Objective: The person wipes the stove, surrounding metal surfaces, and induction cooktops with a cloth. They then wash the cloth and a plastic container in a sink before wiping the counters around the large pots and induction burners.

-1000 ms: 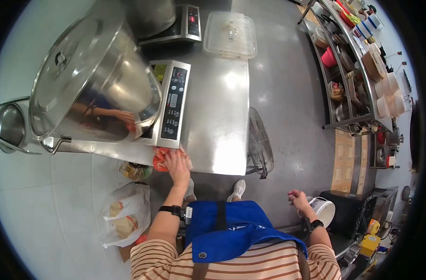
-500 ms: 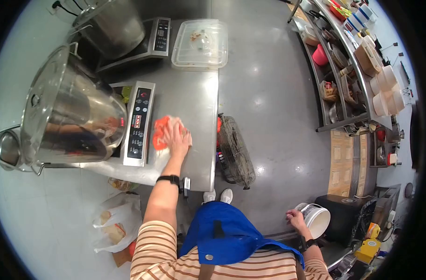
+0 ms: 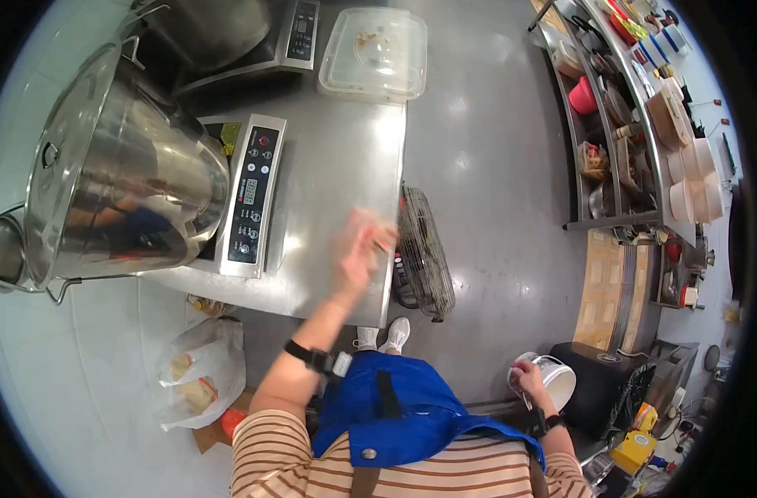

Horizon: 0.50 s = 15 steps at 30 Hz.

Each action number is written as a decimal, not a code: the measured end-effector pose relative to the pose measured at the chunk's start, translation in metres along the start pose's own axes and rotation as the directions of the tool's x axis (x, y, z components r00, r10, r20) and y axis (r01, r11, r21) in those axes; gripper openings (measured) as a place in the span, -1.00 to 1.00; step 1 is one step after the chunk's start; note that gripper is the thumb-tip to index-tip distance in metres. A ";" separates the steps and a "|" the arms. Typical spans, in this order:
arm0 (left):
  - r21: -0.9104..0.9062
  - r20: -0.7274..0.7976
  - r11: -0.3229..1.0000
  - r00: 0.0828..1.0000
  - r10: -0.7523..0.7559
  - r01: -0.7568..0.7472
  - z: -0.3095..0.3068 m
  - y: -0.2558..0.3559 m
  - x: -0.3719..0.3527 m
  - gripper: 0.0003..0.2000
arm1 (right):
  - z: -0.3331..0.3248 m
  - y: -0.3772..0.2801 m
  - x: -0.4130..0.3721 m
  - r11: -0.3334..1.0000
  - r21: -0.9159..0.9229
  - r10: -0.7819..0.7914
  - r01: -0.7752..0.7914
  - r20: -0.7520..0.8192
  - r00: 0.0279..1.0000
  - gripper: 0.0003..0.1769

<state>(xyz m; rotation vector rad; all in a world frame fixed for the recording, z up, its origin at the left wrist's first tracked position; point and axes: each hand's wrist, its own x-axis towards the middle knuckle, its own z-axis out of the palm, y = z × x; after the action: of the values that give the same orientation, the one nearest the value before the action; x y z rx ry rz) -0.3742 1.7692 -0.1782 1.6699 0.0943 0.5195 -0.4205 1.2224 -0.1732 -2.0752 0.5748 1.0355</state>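
My left hand, smeared by motion, is over the right part of the steel worktop, close to its edge. Bunched in its fingers is a red-orange and whitish cloth, also blurred. On the other side, my right hand hangs low in front of a white bucket. Its fingers are loosely bent and I see nothing in them; whether they touch the bucket cannot be made out. Left of the cloth stands an induction cooker with a control panel, carrying a large lidded steel pot.
A clear plastic lid or tray lies at the worktop's far end. Beside the worktop edge stands a caged floor fan. Steel shelving with containers is at right. Plastic bags sit below on the left; a black bin adjoins the bucket.
My left hand has swept right with the cloth, from beside the cooker panel to near the worktop edge. My right hand now overlaps the bucket in view. The camera view has shifted slightly.
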 end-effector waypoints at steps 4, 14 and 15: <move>0.767 0.087 0.625 0.989 0.123 -0.145 -0.015 -0.052 -0.035 -0.70 | 0.018 -0.043 0.011 0.948 -0.302 -0.077 0.095 0.070 0.995 -0.78; 0.566 0.182 0.747 0.832 -0.524 0.347 -0.118 0.052 -0.247 -0.72 | 0.050 -0.091 0.024 0.942 -0.290 -0.133 0.166 0.129 0.983 -0.78; 0.656 0.111 0.718 0.912 -0.396 0.232 -0.114 0.065 -0.231 -0.73 | 0.053 -0.091 0.023 0.940 -0.295 -0.136 0.172 0.139 0.981 -0.78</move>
<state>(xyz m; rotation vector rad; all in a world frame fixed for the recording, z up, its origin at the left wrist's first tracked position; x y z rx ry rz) -0.6396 1.7808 -0.1726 2.3092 0.4090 -0.0089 -0.3733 1.3190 -0.1754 -2.2650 0.1950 1.2039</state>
